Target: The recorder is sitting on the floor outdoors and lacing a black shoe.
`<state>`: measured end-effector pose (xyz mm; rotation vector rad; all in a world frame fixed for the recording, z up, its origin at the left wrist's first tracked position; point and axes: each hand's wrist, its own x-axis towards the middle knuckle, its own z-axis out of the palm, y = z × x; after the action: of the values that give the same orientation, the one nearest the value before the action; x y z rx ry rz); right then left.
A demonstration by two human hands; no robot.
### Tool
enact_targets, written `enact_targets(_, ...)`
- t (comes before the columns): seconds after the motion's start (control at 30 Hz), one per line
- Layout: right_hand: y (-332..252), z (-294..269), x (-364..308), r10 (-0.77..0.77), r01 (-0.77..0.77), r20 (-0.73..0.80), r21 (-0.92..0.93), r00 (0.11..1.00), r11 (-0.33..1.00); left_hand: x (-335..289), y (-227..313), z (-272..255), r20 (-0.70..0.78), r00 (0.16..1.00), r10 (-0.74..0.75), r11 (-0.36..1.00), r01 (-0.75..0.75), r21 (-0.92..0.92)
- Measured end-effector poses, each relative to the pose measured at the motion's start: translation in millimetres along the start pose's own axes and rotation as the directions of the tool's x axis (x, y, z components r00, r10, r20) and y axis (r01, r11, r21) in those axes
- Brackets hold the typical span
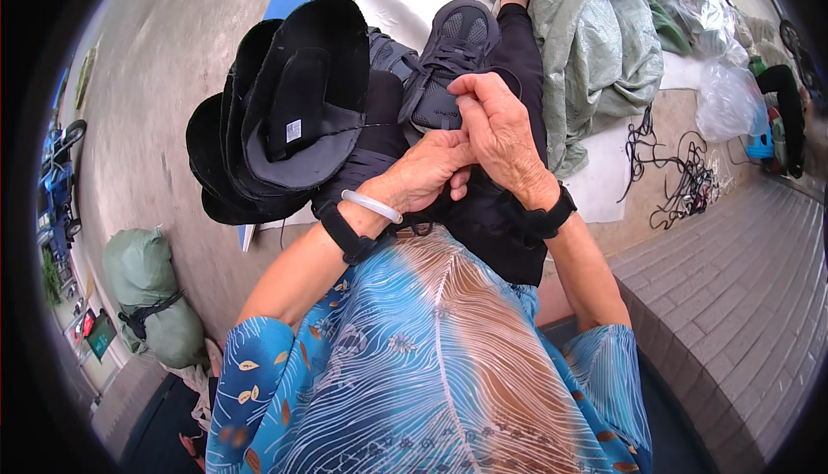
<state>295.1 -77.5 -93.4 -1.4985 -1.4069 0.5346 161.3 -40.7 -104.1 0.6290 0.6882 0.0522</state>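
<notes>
Both hands meet over the lap. Left hand [423, 172]: fingers gathered, tips against the right. Right hand [504, 133]: fingers curled, index and thumb drawn close. We cannot tell whether either pinches a lace or thread; the fingers hide it.

Grey mesh sneaker [457, 34] lies just beyond the hands, toe pointing away, tongue close to the right fingers; its laces [442, 64] cross the front. A second grey sneaker [390, 50] sits partly hidden beyond the left hand. Stacked black shoe pieces [276, 103] stand left of the hands; a tangle of dark cords [681, 185] lies well to their right.

Step in hand, our judgement: fine fingertip work on something thin, probably lacing at the sneaker. The next move, we judge, calls for a firm pinch on any loose end, the other hand steadying the tongue, and slack kept clear of the black stack.
</notes>
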Motion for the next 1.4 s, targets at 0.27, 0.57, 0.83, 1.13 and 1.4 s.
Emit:
enact_targets(0.27,-3,-3,-10,0.228,-0.273,0.210,0.216,0.951,0.937,2,-6,-1,-0.040,0.998,0.045,0.999,-0.046,-0.023)
enact_targets(0.57,-10,-10,-13,0.249,-0.299,0.420,0.059,0.873,0.952,0,-6,4,-0.130,0.987,0.097,0.989,-0.081,0.126)
enact_targets(0.83,-2,-10,-12,0.274,-0.335,0.503,0.033,0.819,0.942,-6,-6,-5,0.054,0.995,0.078,0.988,-0.085,0.130)
enact_targets(1.13,13,-21,-22,0.460,-0.497,0.275,0.079,0.844,0.864,-1,-2,-11,-0.167,0.967,0.194,0.955,-0.147,0.257)
enact_targets(1.4,21,-18,-23,0.365,-0.379,0.230,0.019,0.902,0.925,0,2,-12,-0.164,0.966,0.202,0.797,-0.064,0.601)
